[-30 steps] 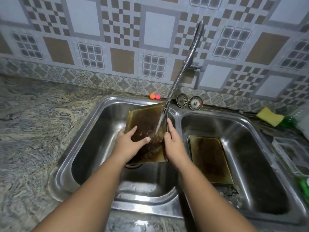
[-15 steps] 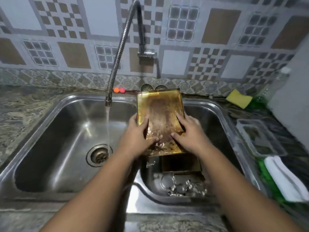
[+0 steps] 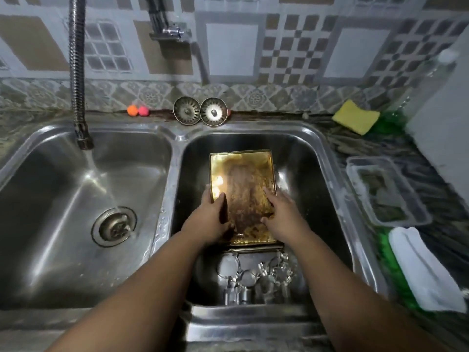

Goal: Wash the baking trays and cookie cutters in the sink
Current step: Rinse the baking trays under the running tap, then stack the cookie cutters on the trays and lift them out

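Brass-coloured baking tray is in the right basin of the sink; left hand and right hand each grip a side edge, thumbs on top, fingers curled round the rim, mostly hidden. Second tray beneath shows only its near edge; cookie cutters in front are blurred.
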